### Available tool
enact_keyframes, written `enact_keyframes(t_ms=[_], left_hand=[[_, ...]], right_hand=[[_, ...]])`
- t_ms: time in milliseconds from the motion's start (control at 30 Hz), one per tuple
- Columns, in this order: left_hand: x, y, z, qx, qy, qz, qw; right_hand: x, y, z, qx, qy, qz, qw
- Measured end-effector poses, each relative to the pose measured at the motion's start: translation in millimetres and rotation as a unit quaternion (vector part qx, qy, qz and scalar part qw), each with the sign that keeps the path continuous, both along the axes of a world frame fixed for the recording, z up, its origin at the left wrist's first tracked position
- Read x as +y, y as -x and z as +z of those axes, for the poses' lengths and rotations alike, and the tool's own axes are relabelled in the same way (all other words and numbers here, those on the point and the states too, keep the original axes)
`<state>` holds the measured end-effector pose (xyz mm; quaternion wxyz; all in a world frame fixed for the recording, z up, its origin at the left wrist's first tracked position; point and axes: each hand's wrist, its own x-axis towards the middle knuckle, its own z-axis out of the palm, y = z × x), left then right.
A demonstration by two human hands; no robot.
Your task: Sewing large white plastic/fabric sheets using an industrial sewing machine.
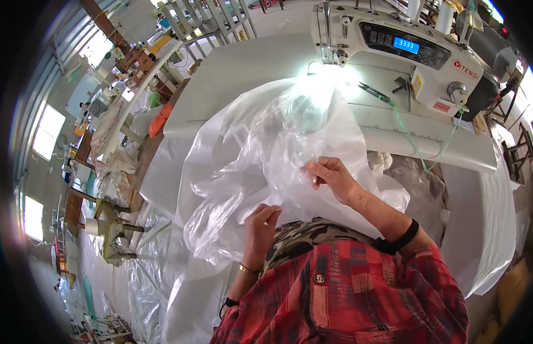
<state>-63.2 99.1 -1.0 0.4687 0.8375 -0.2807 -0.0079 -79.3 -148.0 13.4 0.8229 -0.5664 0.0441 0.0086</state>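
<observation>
A large clear plastic sheet [232,166] lies bunched over the front of the sewing table, its far end running under the lit needle area of a white sewing machine [386,34]. My right hand [330,176] pinches a fold of the sheet near its middle, thumb against fingers. Lower and to the left, my left hand [262,226] has its fingers pinched together at the sheet's near edge, close to my lap. White sheet material shows beneath the clear plastic.
Thread snips [374,92] lie right of the needle, with a green cord [412,137] trailing over the table edge. A ruler strip [401,133] runs along the table front. More plastic [149,286] hangs at the left. A slatted wooden rack [206,26] stands behind.
</observation>
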Motion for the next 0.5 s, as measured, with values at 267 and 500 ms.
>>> enact_keyframes(t_ms=[267, 500], left_hand=[[76, -16, 51, 0.003, 0.276, 0.147, 0.950], [-23, 7, 41, -0.004, 0.028, 0.017, 0.999]], right_hand=[[-16, -5, 6, -0.004, 0.122, 0.002, 0.992], [6, -9, 5, -0.039, 0.109, 0.007, 0.993]])
